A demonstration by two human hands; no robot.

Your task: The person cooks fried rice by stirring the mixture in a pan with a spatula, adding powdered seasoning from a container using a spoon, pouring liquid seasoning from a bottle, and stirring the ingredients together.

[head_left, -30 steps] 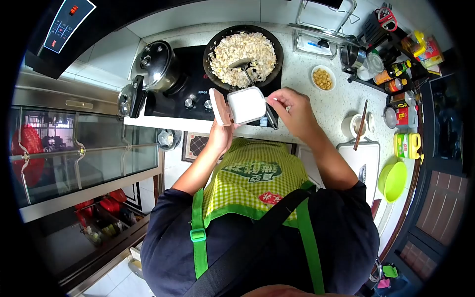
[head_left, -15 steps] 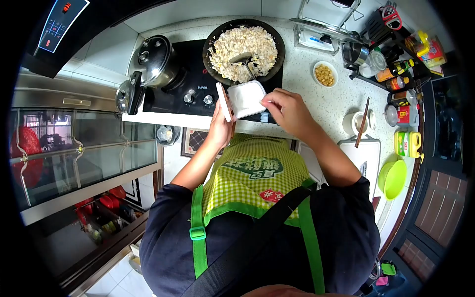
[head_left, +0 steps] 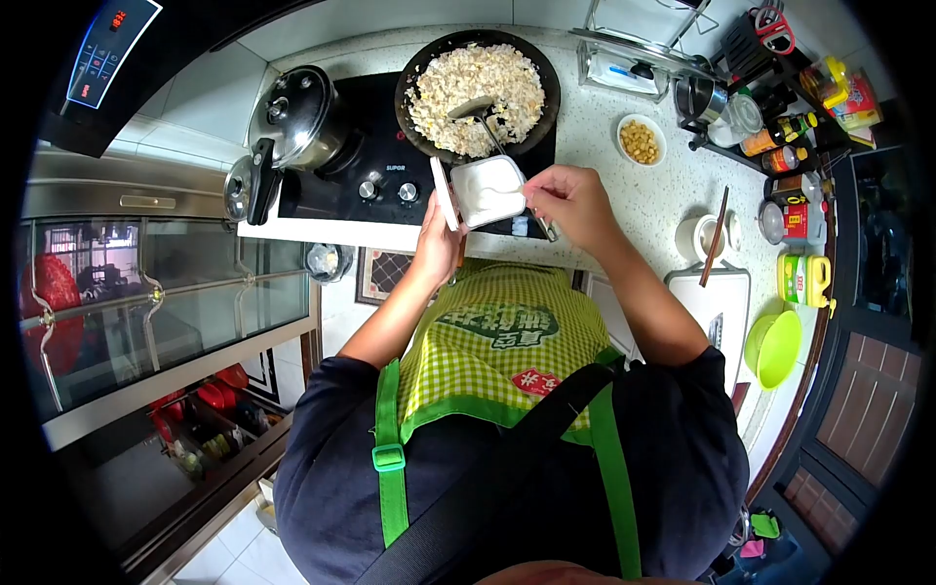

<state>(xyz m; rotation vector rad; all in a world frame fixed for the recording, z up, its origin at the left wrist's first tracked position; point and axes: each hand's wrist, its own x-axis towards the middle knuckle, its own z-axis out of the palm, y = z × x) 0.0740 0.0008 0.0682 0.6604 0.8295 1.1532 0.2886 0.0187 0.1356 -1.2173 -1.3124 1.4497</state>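
L hand (head_left: 438, 245) grip's round open white box (head_left: 483, 170), white stuff inside, nr wok (head_left: 552, 95) on hob. R hand (head_left: 579, 209) by box's R edge; can't tell if grip's holding anything.

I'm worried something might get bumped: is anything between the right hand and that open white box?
Nothing visible is: the bare right hand is at the right rim of the open, white, rounded-square container. The grey, long-handled spatula appears to pass beneath the container, not between them.
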